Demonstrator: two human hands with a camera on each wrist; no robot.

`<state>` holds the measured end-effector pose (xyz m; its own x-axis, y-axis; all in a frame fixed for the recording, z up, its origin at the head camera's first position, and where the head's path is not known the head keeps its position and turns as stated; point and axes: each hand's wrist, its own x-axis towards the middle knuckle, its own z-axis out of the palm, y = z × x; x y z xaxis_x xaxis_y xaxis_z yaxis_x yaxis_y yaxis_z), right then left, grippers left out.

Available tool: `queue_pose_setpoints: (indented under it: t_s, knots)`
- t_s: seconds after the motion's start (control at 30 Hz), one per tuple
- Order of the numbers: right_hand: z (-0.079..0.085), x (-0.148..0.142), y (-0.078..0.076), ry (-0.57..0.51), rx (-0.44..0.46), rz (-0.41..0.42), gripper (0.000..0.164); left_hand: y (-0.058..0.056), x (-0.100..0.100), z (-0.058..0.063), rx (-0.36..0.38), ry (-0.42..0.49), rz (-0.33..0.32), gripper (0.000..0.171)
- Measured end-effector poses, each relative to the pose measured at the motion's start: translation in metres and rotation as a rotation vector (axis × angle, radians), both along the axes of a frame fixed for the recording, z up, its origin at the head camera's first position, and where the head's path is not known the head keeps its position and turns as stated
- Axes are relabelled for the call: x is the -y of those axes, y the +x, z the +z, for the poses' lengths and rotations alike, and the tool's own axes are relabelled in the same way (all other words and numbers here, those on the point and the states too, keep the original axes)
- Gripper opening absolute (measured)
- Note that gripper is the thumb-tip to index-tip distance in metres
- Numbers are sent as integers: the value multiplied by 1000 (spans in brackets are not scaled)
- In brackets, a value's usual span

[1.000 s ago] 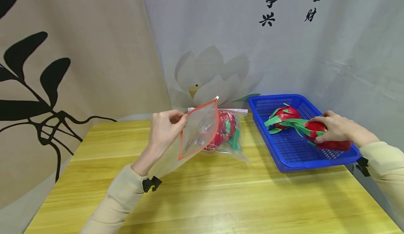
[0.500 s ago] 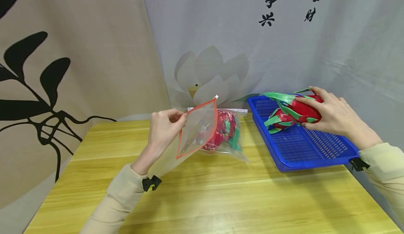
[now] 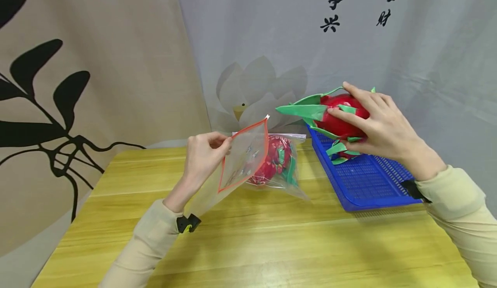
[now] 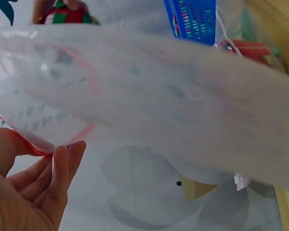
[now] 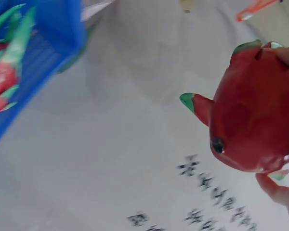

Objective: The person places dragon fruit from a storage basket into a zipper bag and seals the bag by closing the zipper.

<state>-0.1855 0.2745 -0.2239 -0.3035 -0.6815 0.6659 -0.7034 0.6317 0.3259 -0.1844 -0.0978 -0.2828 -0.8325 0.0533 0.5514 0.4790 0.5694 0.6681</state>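
My left hand [image 3: 203, 158] pinches the rim of a translucent zip bag [image 3: 244, 158] with orange edging, its mouth spread wide in the head view. In the left wrist view the frosted side of the bag [image 4: 183, 106] stretches across the picture. My right hand [image 3: 382, 126] grips a red dragon fruit [image 3: 345, 113] with long green leaves pointing left, raised above the blue basket's left side. The right wrist view shows the rounded end of this fruit [image 5: 255, 115] up close. A second dragon fruit [image 3: 341, 150] lies in the basket, partly hidden below my hand.
The blue plastic basket [image 3: 345, 204] stands at the table's right rear. Behind the held bag, a clear zip bag [image 3: 289, 184] containing a red and green fruit rests on the wooden table [image 3: 248, 245]. A printed cloth [image 3: 155, 64] hangs along the back.
My right hand has lifted the dragon fruit out of the basket and carried it up and to the left. The left hand keeps the bag nearly in place.
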Motion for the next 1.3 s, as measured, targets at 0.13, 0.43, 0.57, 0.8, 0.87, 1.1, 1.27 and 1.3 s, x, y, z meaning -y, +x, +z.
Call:
queue_pose_setpoints:
  t_s: [0.13, 0.43, 0.57, 0.8, 0.87, 1.1, 1.27, 1.3]
  knots:
    - [11, 22, 6, 120, -32, 37, 70, 0, -2, 1, 15, 15, -5, 16]
    - [20, 65, 15, 321, -137, 74, 92, 0, -5, 2, 39, 37, -19, 18]
    - [20, 77, 17, 393, -140, 79, 73, -1, -6, 3, 32, 41, -19, 19]
    - [16, 93, 15, 387, -176, 159, 61, 0, -8, 2, 47, 46, -16, 16]
    - [14, 95, 16, 386, -176, 176, 59, 0, -9, 1, 47, 48, -14, 16]
    - [8, 100, 14, 354, -164, 226, 65, 1, -9, -1, 60, 59, -28, 16]
    - [4, 107, 13, 326, -171, 275, 61, 1, -8, 1, 59, 36, -18, 16]
    - [3, 109, 13, 332, -175, 281, 60, 1, -8, 2, 64, 40, -21, 16]
